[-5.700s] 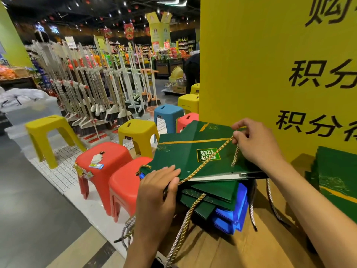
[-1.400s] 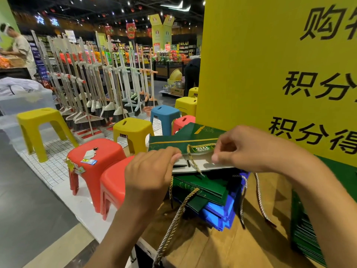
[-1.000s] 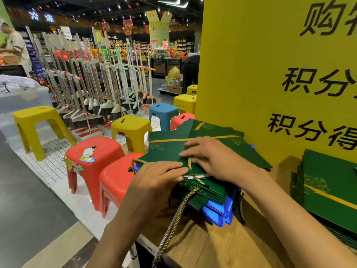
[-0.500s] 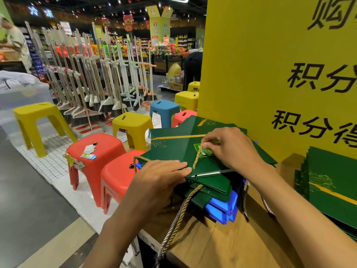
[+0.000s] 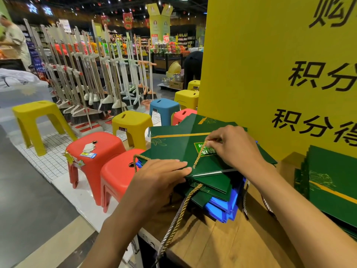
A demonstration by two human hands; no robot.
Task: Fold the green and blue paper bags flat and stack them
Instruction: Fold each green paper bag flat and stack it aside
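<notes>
A flat dark green paper bag (image 5: 173, 146) lies on top of a stack at the wooden counter's left end. Under it are more green bags (image 5: 214, 186) and blue bags (image 5: 226, 207). My left hand (image 5: 160, 175) rests flat on the top bag's near edge, fingers straight. My right hand (image 5: 231, 146) sits over the bag's label and pinches its gold rope handle (image 5: 199, 155). Another gold and grey rope handle (image 5: 173, 223) hangs off the counter's front.
A second pile of flat green bags (image 5: 332, 186) lies at the right on the wooden counter (image 5: 222, 242). A tall yellow sign board (image 5: 270, 64) stands right behind the stack. Red stools (image 5: 94, 149), yellow stools and a blue stool fill the floor to the left, with brooms beyond.
The top green bag was pressed flat on the stack. My right hand shifted from its near edge up to the label and took hold of the gold rope handle. My left hand stayed on the near edge.
</notes>
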